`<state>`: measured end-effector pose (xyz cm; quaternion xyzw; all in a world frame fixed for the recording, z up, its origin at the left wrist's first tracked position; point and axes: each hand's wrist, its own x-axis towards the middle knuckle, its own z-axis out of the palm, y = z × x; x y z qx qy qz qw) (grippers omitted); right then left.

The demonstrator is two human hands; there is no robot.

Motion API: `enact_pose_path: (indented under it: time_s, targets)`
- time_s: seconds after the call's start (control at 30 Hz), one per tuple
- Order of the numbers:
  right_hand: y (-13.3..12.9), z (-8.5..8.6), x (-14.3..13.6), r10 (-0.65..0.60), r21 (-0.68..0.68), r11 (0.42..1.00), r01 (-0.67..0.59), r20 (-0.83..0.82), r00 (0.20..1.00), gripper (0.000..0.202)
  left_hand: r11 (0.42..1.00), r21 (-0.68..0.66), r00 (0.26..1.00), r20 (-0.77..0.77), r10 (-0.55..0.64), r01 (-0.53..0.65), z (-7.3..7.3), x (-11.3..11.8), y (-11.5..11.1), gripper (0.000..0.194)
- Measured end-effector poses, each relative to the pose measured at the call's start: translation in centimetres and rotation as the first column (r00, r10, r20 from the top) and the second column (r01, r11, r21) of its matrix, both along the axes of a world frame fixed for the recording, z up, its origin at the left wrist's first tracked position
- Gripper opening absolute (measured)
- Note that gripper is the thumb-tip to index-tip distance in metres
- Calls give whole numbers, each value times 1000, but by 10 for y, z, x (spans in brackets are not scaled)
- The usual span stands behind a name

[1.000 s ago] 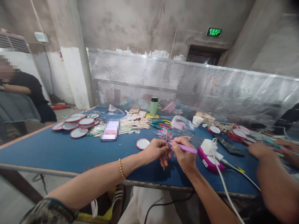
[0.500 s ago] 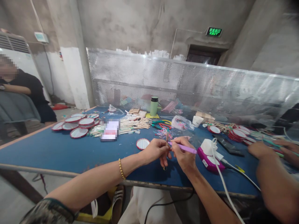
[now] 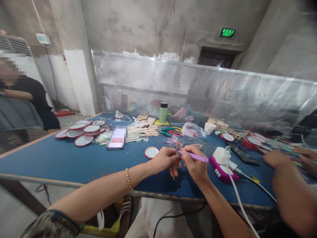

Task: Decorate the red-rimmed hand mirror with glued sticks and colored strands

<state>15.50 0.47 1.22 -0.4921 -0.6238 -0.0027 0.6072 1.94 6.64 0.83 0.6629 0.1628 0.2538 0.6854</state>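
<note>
My left hand (image 3: 164,159) is closed on a thin, flat wooden stick (image 3: 177,144), held upright with its teal tip at the top. My right hand (image 3: 196,169) grips a purple pen (image 3: 196,156) like a writing tool. The pen's tip points left at the stick, close to my left fingers; whether it touches is too small to tell. A round white disc with a red rim (image 3: 151,152) lies on the table just left of my left hand. Behind my hands is a pile of thin pink and blue strands (image 3: 173,141).
More red-rimmed discs (image 3: 84,141) are heaped at the left, beside wooden sticks (image 3: 151,130) and a phone (image 3: 117,138). Pliers (image 3: 170,131), a green bottle (image 3: 163,113) and a paper cup (image 3: 209,128) stand further back. A purple power strip (image 3: 221,172) with cables and a co-worker's arms (image 3: 287,178) are at right.
My hands, the stick and the pen keep nearly the same position. At the right, the co-worker's hands have shifted slightly.
</note>
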Motion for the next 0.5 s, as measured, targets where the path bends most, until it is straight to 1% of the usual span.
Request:
enact_pose_path:
  time_s: [0.3, 0.5]
  targets:
    - [1, -2, 2, 26, -1, 1000, -26, 3, 1000, 18, 1000, 1, 1000, -5, -16, 16, 0, 0, 1, 39]
    - [1, -3, 2, 22, 9, 1000, -22, -5, 1000, 17, 1000, -2, 1000, 7, -10, 10, 1, 0, 0, 38]
